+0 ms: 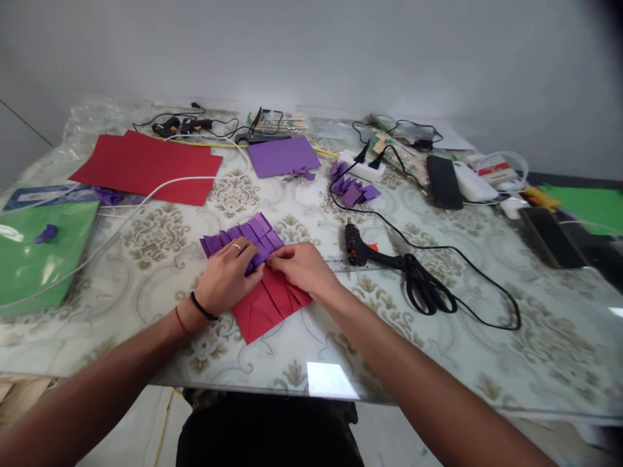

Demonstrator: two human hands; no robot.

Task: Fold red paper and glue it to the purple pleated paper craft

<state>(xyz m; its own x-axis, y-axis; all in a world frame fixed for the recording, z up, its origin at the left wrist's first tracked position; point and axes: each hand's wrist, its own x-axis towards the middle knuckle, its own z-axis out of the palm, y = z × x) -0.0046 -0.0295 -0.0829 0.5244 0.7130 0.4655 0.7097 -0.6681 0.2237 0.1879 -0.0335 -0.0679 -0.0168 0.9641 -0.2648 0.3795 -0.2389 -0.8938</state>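
Note:
A piece made of folded purple paper strips [246, 235] laid in rows over red folded paper [265, 303] lies in front of me on the table. My left hand [224, 275] rests on it with curled fingers pressing the purple folds; it wears a ring and a black wristband. My right hand [302, 267] sits beside it, fingertips pinching the purple edge where it meets the red part. Both hands touch the piece and nearly touch each other.
A black glue gun [359, 248] and black scissors [428, 288] with a cable lie to the right. Red sheets [146, 167], a purple sheet [282, 155], loose purple folds [354, 191], a green sheet [29, 256], a white power strip [363, 170] and phones [444, 181] surround them on the patterned table [487, 337].

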